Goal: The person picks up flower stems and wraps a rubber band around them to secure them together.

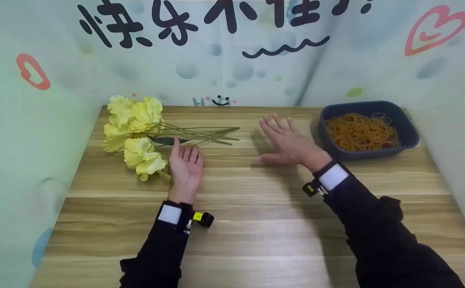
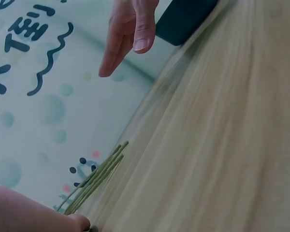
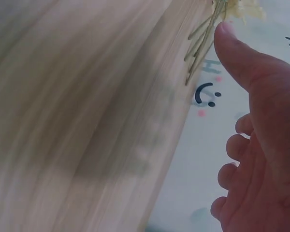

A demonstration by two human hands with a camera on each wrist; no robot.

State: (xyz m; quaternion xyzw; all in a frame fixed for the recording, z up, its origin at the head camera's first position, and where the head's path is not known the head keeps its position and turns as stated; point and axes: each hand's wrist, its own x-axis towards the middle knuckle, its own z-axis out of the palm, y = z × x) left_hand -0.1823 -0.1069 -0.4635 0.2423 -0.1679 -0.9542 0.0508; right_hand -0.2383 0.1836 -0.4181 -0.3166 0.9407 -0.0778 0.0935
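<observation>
While the right hand (image 1: 290,145) splays empty, the unclenched left hand (image 1: 186,171) could stray, crushing flowers (image 1: 145,115) at its ten o'clock.

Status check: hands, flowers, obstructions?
Left hand open by yellow flowers, contact unclear. Right hand open, empty, near bin. Flowers lying on table. Nothing visibly in the way.

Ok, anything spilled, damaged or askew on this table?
No, nothing stands out: the yellow flowers lie on the table with their stems crossing, and the tangled brown loops sit inside the upright dark bin.
</observation>
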